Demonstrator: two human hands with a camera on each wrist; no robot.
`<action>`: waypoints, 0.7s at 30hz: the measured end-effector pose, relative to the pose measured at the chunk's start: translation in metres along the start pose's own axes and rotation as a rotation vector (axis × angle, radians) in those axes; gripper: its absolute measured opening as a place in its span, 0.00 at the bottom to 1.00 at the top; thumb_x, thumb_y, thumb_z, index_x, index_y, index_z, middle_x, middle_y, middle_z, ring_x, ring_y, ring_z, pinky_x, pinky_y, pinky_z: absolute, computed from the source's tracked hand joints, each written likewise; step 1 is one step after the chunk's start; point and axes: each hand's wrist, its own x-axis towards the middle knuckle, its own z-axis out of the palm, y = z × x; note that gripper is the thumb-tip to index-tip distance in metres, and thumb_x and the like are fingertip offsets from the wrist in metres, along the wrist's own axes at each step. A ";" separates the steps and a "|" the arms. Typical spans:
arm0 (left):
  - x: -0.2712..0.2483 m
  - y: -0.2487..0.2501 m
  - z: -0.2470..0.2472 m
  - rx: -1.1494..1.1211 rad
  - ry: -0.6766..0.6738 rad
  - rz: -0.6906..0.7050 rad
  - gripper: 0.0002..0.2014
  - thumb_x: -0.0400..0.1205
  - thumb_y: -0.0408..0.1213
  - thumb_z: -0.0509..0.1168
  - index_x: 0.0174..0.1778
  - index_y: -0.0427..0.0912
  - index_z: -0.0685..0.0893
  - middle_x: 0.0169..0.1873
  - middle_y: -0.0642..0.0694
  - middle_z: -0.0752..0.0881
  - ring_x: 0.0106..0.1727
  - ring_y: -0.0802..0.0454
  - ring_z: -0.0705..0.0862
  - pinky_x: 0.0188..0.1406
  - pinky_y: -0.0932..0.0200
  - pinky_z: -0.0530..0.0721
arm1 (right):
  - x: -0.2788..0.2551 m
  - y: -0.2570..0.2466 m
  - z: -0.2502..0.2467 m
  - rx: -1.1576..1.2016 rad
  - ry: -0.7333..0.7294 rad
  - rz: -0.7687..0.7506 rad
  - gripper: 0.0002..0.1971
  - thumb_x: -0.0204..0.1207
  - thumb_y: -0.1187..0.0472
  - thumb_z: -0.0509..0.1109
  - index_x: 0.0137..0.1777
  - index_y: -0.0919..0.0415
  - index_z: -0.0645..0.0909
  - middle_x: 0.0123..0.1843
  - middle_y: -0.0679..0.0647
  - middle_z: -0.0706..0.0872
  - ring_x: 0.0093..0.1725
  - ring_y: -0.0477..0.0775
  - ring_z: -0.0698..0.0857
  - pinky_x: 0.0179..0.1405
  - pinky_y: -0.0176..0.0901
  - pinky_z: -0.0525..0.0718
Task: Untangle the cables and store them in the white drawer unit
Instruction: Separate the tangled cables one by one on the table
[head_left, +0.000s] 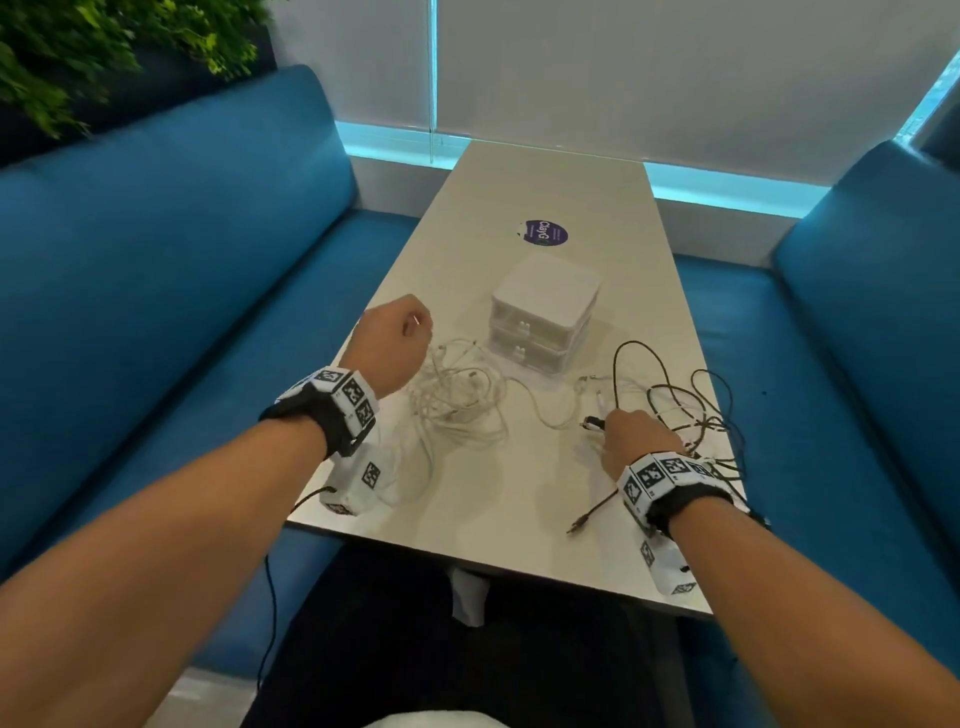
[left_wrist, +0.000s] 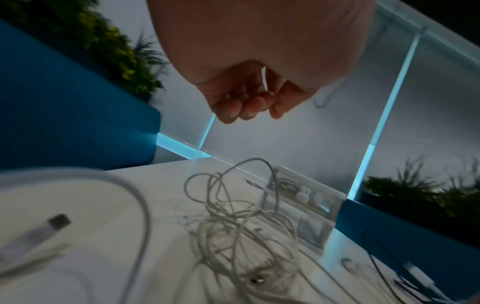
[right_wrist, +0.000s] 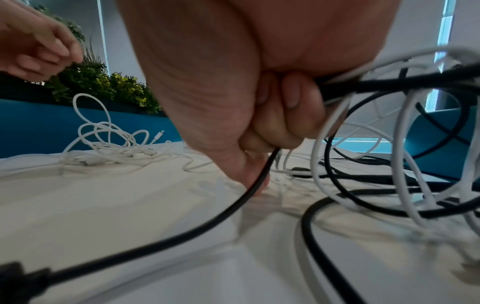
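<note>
A tangle of white cables (head_left: 457, 400) lies on the table (head_left: 519, 519) in front of the white drawer unit (head_left: 545, 312), whose two drawers are closed. My left hand (head_left: 415, 322) is raised over the tangle's left side, fingers curled, pinching a thin white cable. The left wrist view shows the left hand (left_wrist: 259, 107) above the white cables (left_wrist: 241, 222) and the drawer unit (left_wrist: 306, 203). My right hand (head_left: 608, 426) grips a black cable from the dark cable tangle (head_left: 685, 405) at the table's right. In the right wrist view the right hand (right_wrist: 272, 127) curls around the black cable (right_wrist: 233, 207).
A purple round sticker (head_left: 543, 232) sits behind the drawer unit. Blue sofas (head_left: 182, 234) flank the table on both sides, with plants (head_left: 78, 52) at the far left. A loose plug (head_left: 576, 526) lies near the table's front edge. White loops (right_wrist: 405, 164) mix with the black ones.
</note>
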 end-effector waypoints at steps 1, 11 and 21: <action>0.000 -0.006 -0.005 0.085 0.009 -0.043 0.09 0.80 0.38 0.57 0.41 0.52 0.81 0.33 0.50 0.83 0.35 0.46 0.81 0.37 0.53 0.83 | -0.001 -0.002 -0.001 0.002 -0.003 -0.001 0.11 0.80 0.59 0.64 0.60 0.59 0.78 0.57 0.58 0.83 0.56 0.60 0.84 0.49 0.51 0.81; -0.036 -0.077 -0.017 0.744 -0.440 -0.348 0.23 0.86 0.50 0.63 0.66 0.33 0.77 0.62 0.34 0.84 0.57 0.35 0.84 0.46 0.54 0.74 | -0.002 -0.019 0.003 0.122 0.045 0.058 0.11 0.79 0.56 0.62 0.56 0.60 0.77 0.46 0.56 0.77 0.43 0.60 0.78 0.42 0.48 0.77; -0.024 -0.025 0.024 0.145 -0.245 -0.219 0.08 0.82 0.34 0.60 0.55 0.47 0.76 0.44 0.41 0.84 0.40 0.42 0.86 0.38 0.51 0.86 | -0.008 0.017 -0.002 0.055 -0.027 0.092 0.13 0.79 0.57 0.64 0.58 0.64 0.79 0.54 0.61 0.85 0.49 0.61 0.83 0.46 0.50 0.83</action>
